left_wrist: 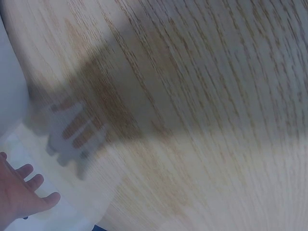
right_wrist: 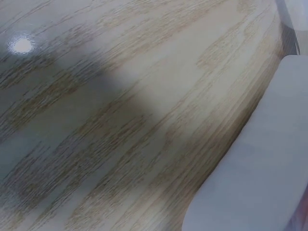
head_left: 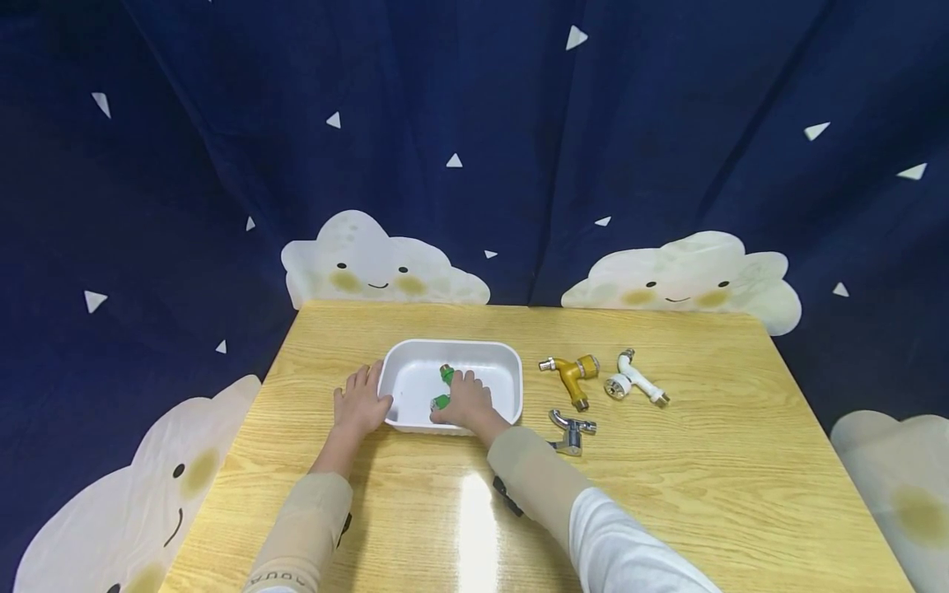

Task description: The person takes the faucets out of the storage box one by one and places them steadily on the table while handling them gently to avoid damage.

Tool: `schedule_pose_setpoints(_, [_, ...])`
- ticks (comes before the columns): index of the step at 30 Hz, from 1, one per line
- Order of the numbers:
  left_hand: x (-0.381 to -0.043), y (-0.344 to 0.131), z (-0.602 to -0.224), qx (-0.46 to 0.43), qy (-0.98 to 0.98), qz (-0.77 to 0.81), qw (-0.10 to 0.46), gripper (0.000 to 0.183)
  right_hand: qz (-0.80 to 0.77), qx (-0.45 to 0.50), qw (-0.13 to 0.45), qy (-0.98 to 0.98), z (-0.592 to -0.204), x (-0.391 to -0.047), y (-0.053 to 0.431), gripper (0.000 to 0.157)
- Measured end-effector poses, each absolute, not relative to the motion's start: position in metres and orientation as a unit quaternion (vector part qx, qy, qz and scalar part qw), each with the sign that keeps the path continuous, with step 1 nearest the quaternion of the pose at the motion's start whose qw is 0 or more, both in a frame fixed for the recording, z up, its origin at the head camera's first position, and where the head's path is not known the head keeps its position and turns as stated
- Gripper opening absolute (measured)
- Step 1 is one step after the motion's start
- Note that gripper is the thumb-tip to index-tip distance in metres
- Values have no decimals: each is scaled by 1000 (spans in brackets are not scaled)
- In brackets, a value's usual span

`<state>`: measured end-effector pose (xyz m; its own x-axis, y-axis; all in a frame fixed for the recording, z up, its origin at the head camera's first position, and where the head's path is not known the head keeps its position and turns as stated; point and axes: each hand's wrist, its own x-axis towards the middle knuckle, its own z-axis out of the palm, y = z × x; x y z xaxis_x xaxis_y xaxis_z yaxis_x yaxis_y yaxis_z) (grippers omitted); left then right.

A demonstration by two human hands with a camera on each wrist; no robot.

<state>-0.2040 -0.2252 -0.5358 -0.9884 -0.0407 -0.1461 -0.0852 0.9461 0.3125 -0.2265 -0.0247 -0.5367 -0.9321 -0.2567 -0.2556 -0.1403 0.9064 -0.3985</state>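
A white plastic basin [head_left: 511, 362] stands on the wooden table, and its wall [right_wrist: 250, 168] fills the lower right of the right wrist view. Inside it lies a green faucet [head_left: 441, 402] with a brass-coloured threaded end. My right hand [head_left: 467, 403] reaches over the near rim and grips this faucet, covering its middle. At the basin's left end is my left hand [head_left: 361, 401], fingers loosely spread and thumb by the rim; whether it presses the wall I cannot tell. The left wrist view shows the same left hand [left_wrist: 24, 192] at its lower left corner, holding nothing.
Right of the basin lie a yellow faucet [head_left: 572, 377], a white faucet [head_left: 634, 380] and a chrome faucet [head_left: 572, 432], the last partly behind the right sleeve. Behind the wooden table [head_left: 704, 478] hangs a dark blue curtain [head_left: 504, 99] with clouds and white triangles.
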Motion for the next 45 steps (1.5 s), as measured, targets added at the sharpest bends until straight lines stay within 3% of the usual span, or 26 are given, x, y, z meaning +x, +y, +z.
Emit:
schedule_pose_setpoints(25, [-201,-225,-533,-31,983,162,76,72,-185,-125,142,964,-524,-227,-17,79])
schedule_pose_setpoints(34, [-203,-225,-534,-27,984,160,71,73,-182,-144,136,963,-514,-227,-8,87])
schedule_pose_setpoints(45, [-202,-225,-534,-26,984,159,74,72,-189,-153,94,965,-505,-225,6,85])
